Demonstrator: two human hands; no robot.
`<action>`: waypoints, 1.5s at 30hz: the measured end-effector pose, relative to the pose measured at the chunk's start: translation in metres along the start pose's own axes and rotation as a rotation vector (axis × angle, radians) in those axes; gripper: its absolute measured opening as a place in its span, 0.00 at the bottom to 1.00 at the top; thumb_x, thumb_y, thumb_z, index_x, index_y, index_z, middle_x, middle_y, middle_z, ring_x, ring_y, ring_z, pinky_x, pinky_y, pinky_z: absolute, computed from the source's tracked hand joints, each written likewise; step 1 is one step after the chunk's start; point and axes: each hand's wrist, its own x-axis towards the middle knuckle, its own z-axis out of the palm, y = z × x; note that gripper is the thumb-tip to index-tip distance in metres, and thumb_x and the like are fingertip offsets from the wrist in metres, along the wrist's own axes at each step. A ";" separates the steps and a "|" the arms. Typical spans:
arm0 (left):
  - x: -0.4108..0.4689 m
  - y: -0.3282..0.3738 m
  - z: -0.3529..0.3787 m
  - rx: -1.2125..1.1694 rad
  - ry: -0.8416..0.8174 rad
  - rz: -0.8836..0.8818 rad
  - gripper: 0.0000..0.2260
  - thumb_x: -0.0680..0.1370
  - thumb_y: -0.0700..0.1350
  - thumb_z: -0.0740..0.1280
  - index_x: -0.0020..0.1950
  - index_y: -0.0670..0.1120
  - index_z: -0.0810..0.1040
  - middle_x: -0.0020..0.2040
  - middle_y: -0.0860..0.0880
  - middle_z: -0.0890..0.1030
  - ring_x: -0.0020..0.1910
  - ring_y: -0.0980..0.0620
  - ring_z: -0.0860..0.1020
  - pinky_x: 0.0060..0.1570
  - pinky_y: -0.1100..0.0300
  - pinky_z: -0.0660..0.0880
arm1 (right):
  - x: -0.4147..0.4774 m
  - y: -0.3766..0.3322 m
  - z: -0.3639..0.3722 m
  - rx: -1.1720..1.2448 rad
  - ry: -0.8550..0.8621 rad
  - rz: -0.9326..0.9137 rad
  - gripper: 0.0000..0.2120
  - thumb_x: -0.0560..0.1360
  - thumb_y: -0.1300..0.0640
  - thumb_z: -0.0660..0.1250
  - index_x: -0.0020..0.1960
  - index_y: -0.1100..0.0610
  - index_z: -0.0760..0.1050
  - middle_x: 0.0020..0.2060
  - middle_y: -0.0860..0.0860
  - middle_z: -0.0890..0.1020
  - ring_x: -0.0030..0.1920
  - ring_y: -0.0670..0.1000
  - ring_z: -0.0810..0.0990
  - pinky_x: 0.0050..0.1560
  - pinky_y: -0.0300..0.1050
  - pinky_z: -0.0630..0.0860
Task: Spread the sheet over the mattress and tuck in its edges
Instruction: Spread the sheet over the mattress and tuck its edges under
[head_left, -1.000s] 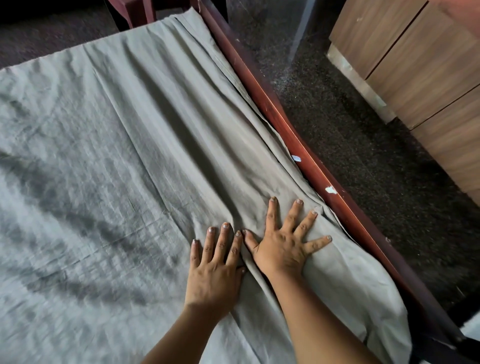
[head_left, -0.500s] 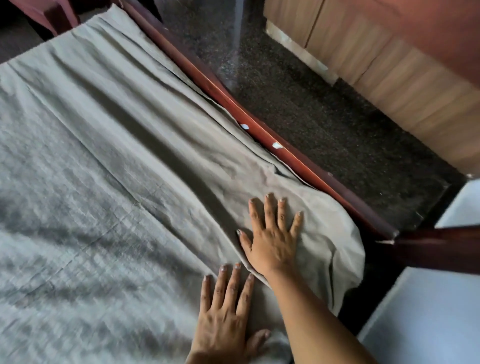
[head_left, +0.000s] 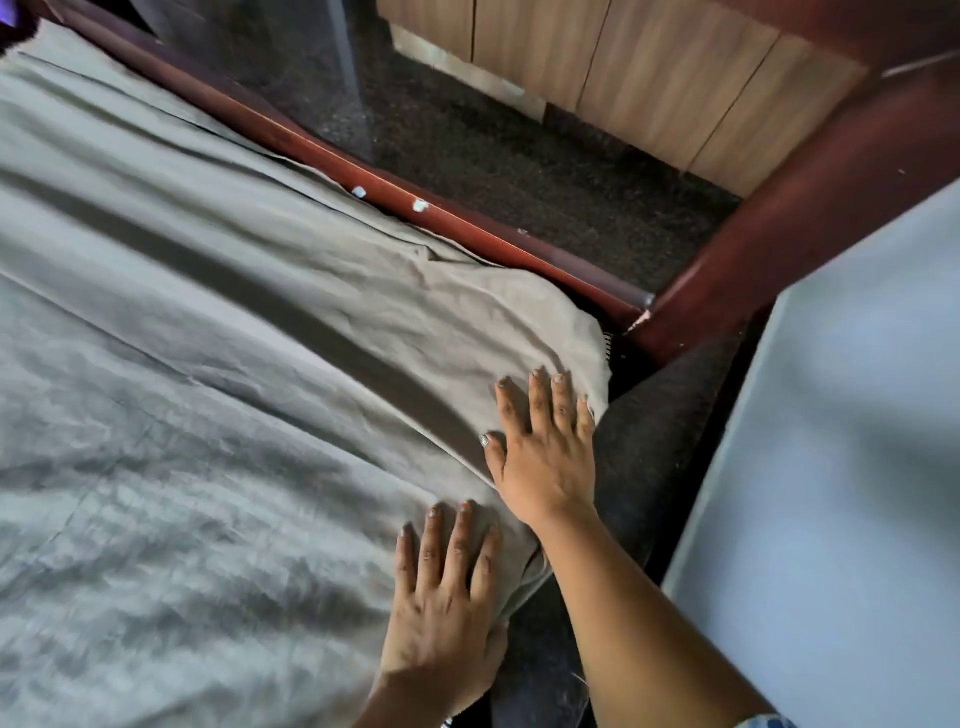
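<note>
One grey-green sheet (head_left: 260, 364) covers most of the bed, its corner lying loose by the red-brown bed frame (head_left: 467, 221). Our right hand (head_left: 545, 457) and left hand (head_left: 447, 603) press flat on it, fingers straight, gripping nothing. If we push too hard, that corner could slide back. We can't tell if the dark patch (head_left: 660, 431) is mattress, and the left thumb's hidden.

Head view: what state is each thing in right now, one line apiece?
Sheet: spread out, creased, its near corner loose and untucked.
Left hand: flat, fingers straight, pressing the sheet.
Right hand: flat, fingers spread, pressing the sheet's corner.
Dark surface beside that corner: uncovered; probably the mattress.
Cabinet doors: shut.
</note>
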 end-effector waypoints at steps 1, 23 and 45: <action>-0.001 0.002 -0.001 0.003 0.018 -0.009 0.38 0.59 0.56 0.72 0.67 0.44 0.73 0.69 0.39 0.71 0.68 0.34 0.67 0.62 0.36 0.61 | -0.004 0.000 -0.001 -0.010 -0.020 -0.014 0.29 0.80 0.41 0.45 0.77 0.47 0.43 0.77 0.58 0.46 0.75 0.61 0.37 0.71 0.60 0.34; 0.026 0.008 -0.035 0.024 -0.123 0.005 0.24 0.55 0.54 0.79 0.43 0.48 0.72 0.35 0.50 0.79 0.33 0.49 0.79 0.27 0.59 0.76 | -0.003 0.008 -0.011 1.078 0.046 1.137 0.20 0.73 0.50 0.71 0.56 0.61 0.70 0.55 0.59 0.78 0.53 0.60 0.78 0.43 0.44 0.70; 0.028 0.031 -0.033 0.088 0.055 0.125 0.29 0.54 0.51 0.80 0.47 0.46 0.69 0.26 0.49 0.76 0.20 0.51 0.76 0.15 0.63 0.71 | -0.026 0.022 -0.014 2.326 -0.155 0.962 0.27 0.70 0.36 0.66 0.59 0.56 0.80 0.53 0.57 0.83 0.51 0.58 0.83 0.45 0.51 0.81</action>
